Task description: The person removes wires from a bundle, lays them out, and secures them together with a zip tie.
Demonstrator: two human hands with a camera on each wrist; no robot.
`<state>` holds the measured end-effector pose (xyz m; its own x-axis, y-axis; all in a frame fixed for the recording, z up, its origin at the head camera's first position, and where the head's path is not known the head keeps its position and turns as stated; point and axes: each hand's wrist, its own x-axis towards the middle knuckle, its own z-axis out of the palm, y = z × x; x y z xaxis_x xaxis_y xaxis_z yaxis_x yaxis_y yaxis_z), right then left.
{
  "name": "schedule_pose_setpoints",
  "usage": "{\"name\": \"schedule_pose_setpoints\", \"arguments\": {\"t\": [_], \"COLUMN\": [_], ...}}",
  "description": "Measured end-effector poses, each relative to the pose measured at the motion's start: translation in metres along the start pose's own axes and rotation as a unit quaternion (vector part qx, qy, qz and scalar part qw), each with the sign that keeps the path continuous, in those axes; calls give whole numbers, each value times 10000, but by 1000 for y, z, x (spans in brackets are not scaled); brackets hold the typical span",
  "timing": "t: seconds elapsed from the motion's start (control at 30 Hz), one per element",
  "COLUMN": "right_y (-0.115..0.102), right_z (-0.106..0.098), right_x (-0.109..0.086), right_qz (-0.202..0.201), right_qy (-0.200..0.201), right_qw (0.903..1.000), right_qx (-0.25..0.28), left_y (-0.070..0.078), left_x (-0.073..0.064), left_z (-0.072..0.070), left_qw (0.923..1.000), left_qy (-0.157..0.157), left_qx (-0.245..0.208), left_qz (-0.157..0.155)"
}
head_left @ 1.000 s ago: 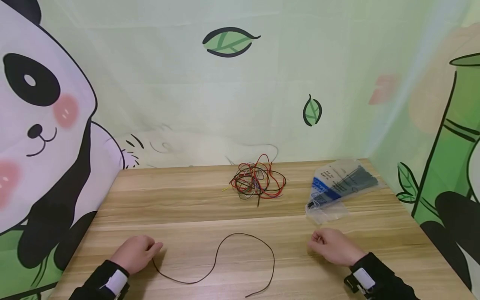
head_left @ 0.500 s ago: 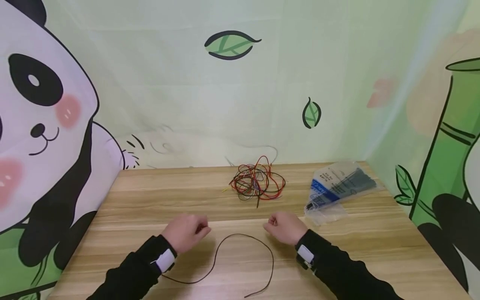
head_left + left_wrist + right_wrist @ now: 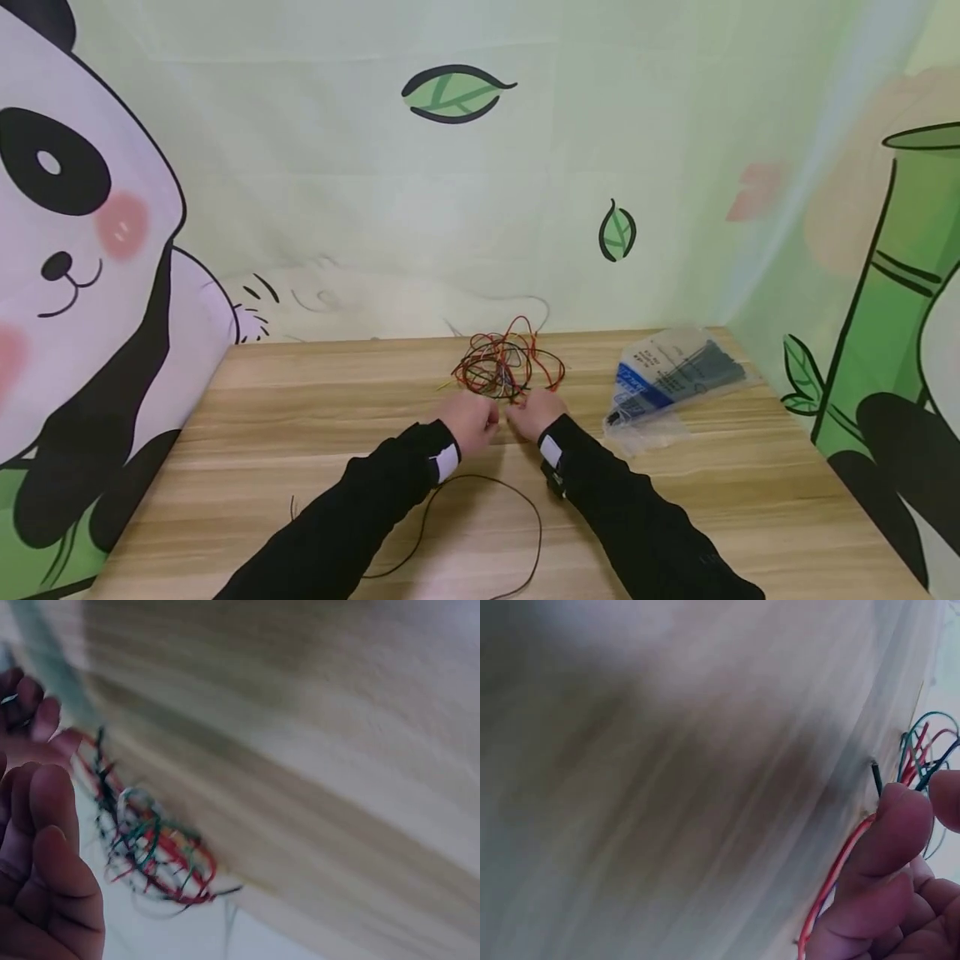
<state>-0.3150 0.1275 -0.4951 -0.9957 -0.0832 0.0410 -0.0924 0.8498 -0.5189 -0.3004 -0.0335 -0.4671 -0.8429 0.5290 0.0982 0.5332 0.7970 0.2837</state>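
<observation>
Wire tangle (image 3: pixel 497 362) on table (image 3: pixel 315 392), by far edge, no clear long axis, just beyond both hands. Right hand (image 3: pixel 537 412) nearer; cannot tell if pinching strand. Left hand (image 3: pixel 468 419) beside it, fingers loosely bent, empty.

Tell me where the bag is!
In the head view, the plastic bag lies right of the wire tangle, near the back right corner of the table.
</observation>
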Motion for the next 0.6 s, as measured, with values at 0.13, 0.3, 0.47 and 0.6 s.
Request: {"name": "schedule_pose_setpoints", "arguments": {"t": [0.13,0.3,0.47,0.6], "right_y": [-1,-6,-4,2], "right_z": [5,5,6,12], "right_x": [9,10,13,19], "right_qz": [219,527,539,569], "right_qy": [15,-37,-264,-617], "right_qw": [9994,9979,9978,9961], "right_qx": [-253,-369,-268,258], "left_y": [2,7,9,5], "left_x": [10,15,20,23], "left_z": [17,25,25,28], "left_qw": [9995,9984,9974,9957], "left_qy": [-8,-146,-254,-191], "left_qx": [114,159,80,15], "left_qz": [-304,-524,-675,-903]}}
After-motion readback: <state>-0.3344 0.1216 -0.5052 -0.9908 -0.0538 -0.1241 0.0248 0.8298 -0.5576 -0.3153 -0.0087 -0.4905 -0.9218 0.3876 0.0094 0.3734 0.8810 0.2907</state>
